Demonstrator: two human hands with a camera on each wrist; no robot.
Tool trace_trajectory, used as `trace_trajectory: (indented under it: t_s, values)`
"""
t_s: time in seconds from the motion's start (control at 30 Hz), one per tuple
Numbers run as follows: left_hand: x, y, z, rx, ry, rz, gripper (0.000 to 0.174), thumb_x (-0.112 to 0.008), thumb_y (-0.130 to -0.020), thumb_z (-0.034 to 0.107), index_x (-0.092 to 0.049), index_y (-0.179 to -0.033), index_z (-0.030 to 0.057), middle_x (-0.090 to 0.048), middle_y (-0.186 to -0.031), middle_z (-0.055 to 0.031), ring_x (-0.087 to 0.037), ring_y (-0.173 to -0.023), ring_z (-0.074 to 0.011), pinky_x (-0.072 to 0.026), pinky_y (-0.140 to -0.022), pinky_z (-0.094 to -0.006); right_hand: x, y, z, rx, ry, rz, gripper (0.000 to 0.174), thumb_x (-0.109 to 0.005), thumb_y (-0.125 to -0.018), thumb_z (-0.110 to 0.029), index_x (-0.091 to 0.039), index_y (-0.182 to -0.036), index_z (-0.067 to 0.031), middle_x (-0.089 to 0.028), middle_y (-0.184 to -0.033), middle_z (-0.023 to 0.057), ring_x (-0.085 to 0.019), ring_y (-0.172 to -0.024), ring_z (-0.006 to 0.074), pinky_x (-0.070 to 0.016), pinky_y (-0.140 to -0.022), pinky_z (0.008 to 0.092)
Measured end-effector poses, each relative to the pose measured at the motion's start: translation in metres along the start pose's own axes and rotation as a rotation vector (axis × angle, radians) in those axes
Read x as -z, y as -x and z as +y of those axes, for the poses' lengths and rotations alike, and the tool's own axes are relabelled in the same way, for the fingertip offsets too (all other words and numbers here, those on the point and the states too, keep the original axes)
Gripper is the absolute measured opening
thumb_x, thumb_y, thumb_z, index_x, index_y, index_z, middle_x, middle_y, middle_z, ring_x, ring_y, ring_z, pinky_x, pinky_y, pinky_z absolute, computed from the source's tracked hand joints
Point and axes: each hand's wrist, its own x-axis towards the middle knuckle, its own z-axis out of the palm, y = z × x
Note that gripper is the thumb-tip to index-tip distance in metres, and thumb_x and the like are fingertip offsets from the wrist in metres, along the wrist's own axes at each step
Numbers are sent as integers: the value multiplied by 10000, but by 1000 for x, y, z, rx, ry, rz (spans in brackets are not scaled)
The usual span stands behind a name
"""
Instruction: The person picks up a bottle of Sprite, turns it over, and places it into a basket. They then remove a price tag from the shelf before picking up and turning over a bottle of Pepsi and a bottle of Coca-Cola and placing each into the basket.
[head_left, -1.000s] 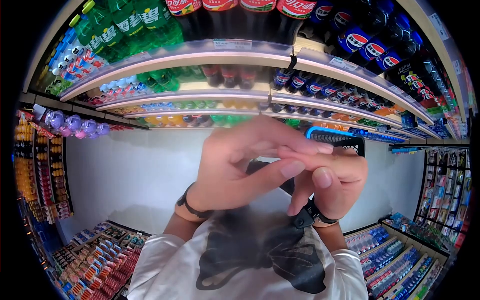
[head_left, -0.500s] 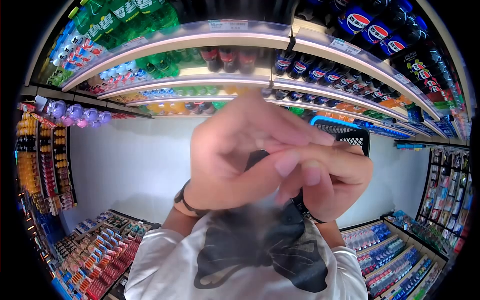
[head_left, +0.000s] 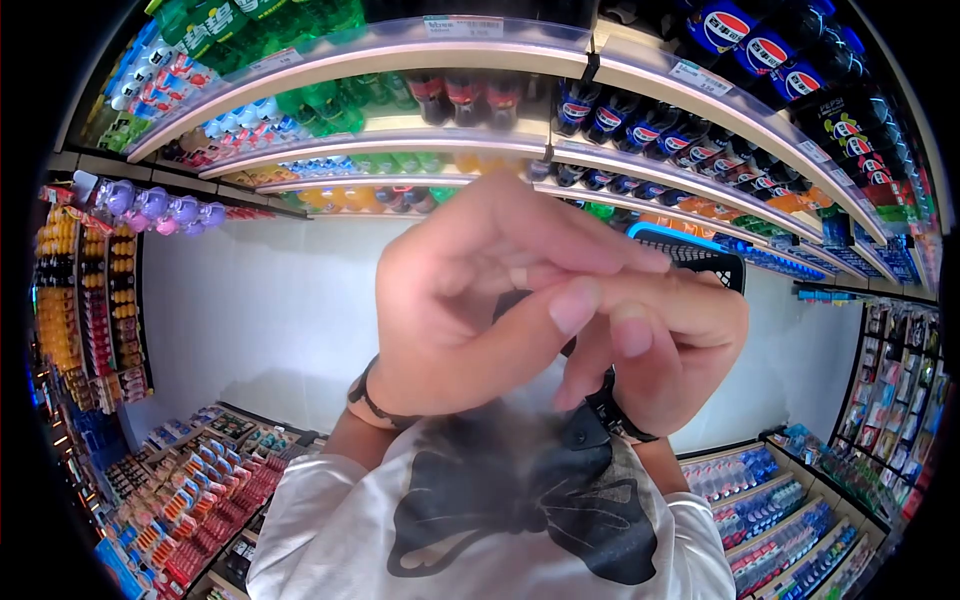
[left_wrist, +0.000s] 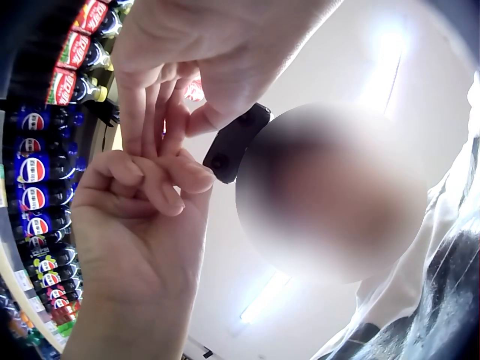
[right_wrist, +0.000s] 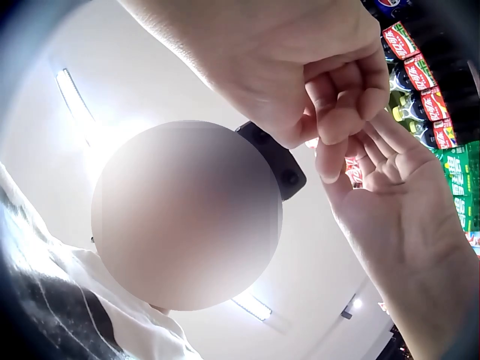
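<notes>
Both bare hands meet in front of the chest in the head view, with no object visible between them. The left hand (head_left: 450,300) has long, fairly straight fingers lying over the right hand's index finger, its thumb close below. The right hand (head_left: 680,340) has its index finger reaching toward the left palm and its other fingers loosely bent. In the left wrist view, the left hand (left_wrist: 210,60) touches the right hand (left_wrist: 142,225) at the fingers. The right wrist view shows the right hand (right_wrist: 300,75) above the left hand (right_wrist: 397,195), fingers overlapping. Both wrists wear dark straps.
Drink shelves (head_left: 480,50) span the top of the head view, with Pepsi bottles (head_left: 765,55) at the right and green bottles (head_left: 215,30) at the left. A blue-rimmed black basket (head_left: 690,240) stands behind the right hand. More stocked racks (head_left: 200,500) line both sides.
In the head view the shelves have shifted upward. The left hand has moved slightly left and up, the right slightly right, and their fingers remain together.
</notes>
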Motion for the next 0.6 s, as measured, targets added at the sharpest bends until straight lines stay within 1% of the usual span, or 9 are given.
trace_trajectory:
  t_s: [0.1, 0.2, 0.27, 0.33, 0.43, 0.5, 0.53, 0.57, 0.6]
  values:
    - [-3, 0, 1, 44, -30, 9, 280, -608, -878, 204, -485, -946, -38, -620, -955, -318, -644, -772, -234, -532, -689, -314, 2, 0, -5, -91, -38, -1, 341, -502, -938, -226, -674, -878, 63, -667, -722, 183, -556, -418, 143, -429, -414, 245]
    - [7, -1, -13, -37, -83, -99, 217, -563, -885, 71, -473, -1044, -46, -618, -1023, -229, -619, -668, -167, -513, -583, -260, 7, 2, -14, -221, -127, -10, 370, -451, -942, -243, -684, -1010, 37, -659, -674, 84, -588, -549, 117, -464, -529, 233]
    - [8, -4, -2, 126, -43, -153, 213, -537, -908, 46, -471, -1099, -22, -629, -1039, -150, -597, -610, -124, -504, -549, -237, 7, 3, -1, -161, -96, -18, 523, -346, -986, -371, -671, -1048, 34, -662, -678, 77, -582, -546, 122, -459, -521, 250]
    - [11, -6, -2, 285, -105, -149, 220, -532, -932, 115, -480, -1115, 5, -641, -1015, -118, -592, -632, -117, -495, -548, -238, 17, 7, 5, -184, -25, -149, 573, -271, -992, -401, -631, -1135, 20, -661, -685, 79, -573, -562, 125, -447, -544, 255]
    - [15, -10, -5, 218, -296, -188, 240, -480, -972, 193, -515, -1134, 19, -648, -969, -96, -609, -669, -119, -496, -616, -230, 21, 11, 5, -304, -34, -198, 512, -297, -993, -362, -579, -1216, 4, -648, -684, 79, -547, -567, 120, -432, -547, 248]
    - [23, -9, -14, 160, -379, -203, 291, -413, -1001, 247, -542, -1127, 19, -645, -932, -78, -646, -772, -150, -501, -710, -242, 22, 11, 7, -320, -10, -228, 502, -296, -994, -351, -570, -1231, -4, -647, -688, 79, -541, -572, 115, -429, -544, 248]
    - [24, -10, -13, 190, -311, -195, 321, -394, -1006, 259, -543, -1125, 1, -646, -974, -95, -625, -864, -163, -476, -777, -261, 21, 11, 7, -328, 2, -240, 497, -295, -994, -346, -565, -1239, -8, -646, -690, 79, -538, -574, 113, -427, -543, 249]
    - [24, -11, -12, 219, -243, -189, 352, -375, -1011, 271, -545, -1123, -17, -646, -1016, -111, -604, -956, -177, -452, -845, -280, 20, 10, 8, -349, -29, -228, 377, -403, -958, -251, -593, -1192, -24, -653, -720, 75, -539, -587, 107, -437, -554, 258]
    - [25, -12, -10, 248, -177, -185, 384, -355, -1016, 283, -546, -1121, -34, -647, -1058, -128, -584, -1049, -191, -427, -912, -299, 19, 7, 9, -295, 59, -236, 340, -436, -930, -212, -598, -1166, -27, -656, -756, 84, -550, -583, 132, -444, -556, 269]
